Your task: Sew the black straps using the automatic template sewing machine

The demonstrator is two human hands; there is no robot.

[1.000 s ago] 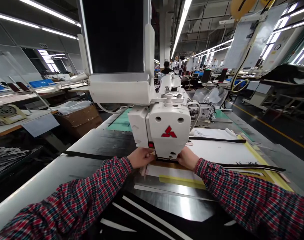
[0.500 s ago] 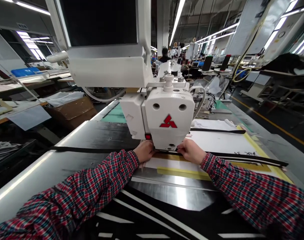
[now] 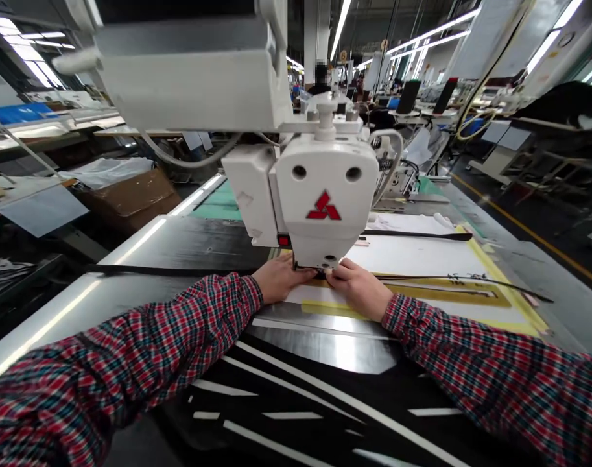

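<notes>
Seemingly Mitsubishi sewing head (image 3: 325, 175), 3 diamonds (image 3: 323, 206)

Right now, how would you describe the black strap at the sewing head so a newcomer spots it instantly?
Find the white sewing machine head with the red three-diamond logo. Just below it, a thin black strap runs sideways under the left hand and right hand, across the yellow-edged template. A second black strap lies farther back on the template, clear of both hands.
</notes>
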